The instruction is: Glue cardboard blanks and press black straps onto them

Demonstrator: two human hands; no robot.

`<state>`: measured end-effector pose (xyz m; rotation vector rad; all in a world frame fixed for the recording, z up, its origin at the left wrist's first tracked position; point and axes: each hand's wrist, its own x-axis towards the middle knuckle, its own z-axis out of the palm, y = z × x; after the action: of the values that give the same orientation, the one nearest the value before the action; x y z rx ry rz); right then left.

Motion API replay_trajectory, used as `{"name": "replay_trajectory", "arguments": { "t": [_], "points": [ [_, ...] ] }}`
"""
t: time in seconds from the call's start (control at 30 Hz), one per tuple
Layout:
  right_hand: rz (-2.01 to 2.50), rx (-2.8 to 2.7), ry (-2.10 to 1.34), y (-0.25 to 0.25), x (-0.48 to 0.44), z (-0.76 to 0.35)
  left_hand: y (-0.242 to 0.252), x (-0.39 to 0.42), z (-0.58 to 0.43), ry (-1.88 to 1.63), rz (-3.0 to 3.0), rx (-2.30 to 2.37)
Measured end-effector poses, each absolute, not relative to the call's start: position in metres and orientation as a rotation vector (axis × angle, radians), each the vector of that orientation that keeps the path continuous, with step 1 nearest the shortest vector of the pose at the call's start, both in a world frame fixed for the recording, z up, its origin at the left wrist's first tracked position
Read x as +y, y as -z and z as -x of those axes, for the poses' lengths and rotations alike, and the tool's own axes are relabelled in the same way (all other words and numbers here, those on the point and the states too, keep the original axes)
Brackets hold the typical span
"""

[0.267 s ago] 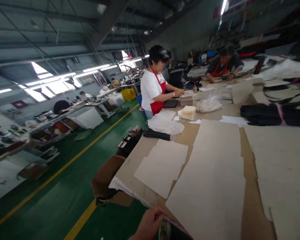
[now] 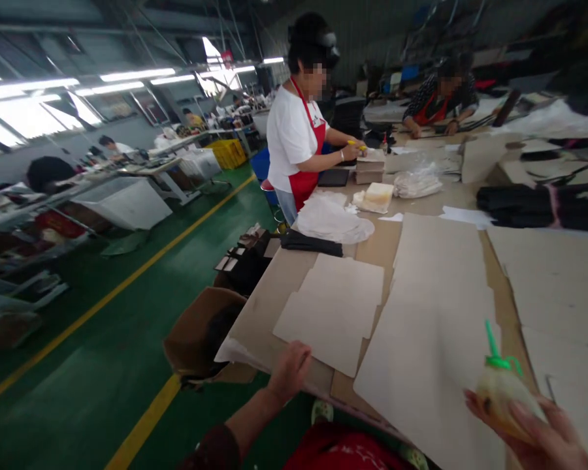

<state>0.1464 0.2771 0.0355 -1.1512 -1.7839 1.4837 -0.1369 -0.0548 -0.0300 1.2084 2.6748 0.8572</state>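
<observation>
My right hand (image 2: 543, 424) is wrapped round a cloudy, yellowish glue bottle (image 2: 502, 391) with a green nozzle that points up. It holds the bottle above the long pale card sheets (image 2: 431, 326) on the table. At the near left edge of the table, my left hand (image 2: 290, 371) has its fingers curled closed. It is beside the near edge of a smaller pale card sheet (image 2: 336, 307); whether anything is between its fingers is hidden.
A brown carton (image 2: 196, 333) stands on the floor left of the table. A black strip bundle (image 2: 311, 243), white plastic bag (image 2: 333, 219) and a larger black bundle (image 2: 514, 203) lie farther back. A person in a red apron (image 2: 311, 156) works at the table's left side; another person leans in beyond.
My right hand has come into view with the glue bottle. My left hand shows farther up, beside the smaller card sheet. The view has tilted down and turned right.
</observation>
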Motion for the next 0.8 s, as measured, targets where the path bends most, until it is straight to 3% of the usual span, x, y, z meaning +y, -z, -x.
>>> {"name": "replay_trajectory", "arguments": {
  "t": [0.1, 0.3, 0.47, 0.8],
  "points": [
    [1.271, -1.435, -1.836, -0.054, 0.228, -0.102, 0.035, -0.072, 0.177, -0.870, -1.304, 2.638],
    [1.243, -1.436, -1.915, -0.066, 0.169, -0.047, 0.051, -0.078, 0.202, -0.846, -1.512, 2.465],
    [1.263, -1.285, -2.174, -0.058, 0.149, -0.021, 0.065, -0.063, 0.181, -0.772, -1.634, 2.338],
    [1.305, -2.046, -1.610, -0.042, 0.166, 0.008, 0.067, -0.052, 0.170, -0.618, -1.741, 2.313]
  ]
}}
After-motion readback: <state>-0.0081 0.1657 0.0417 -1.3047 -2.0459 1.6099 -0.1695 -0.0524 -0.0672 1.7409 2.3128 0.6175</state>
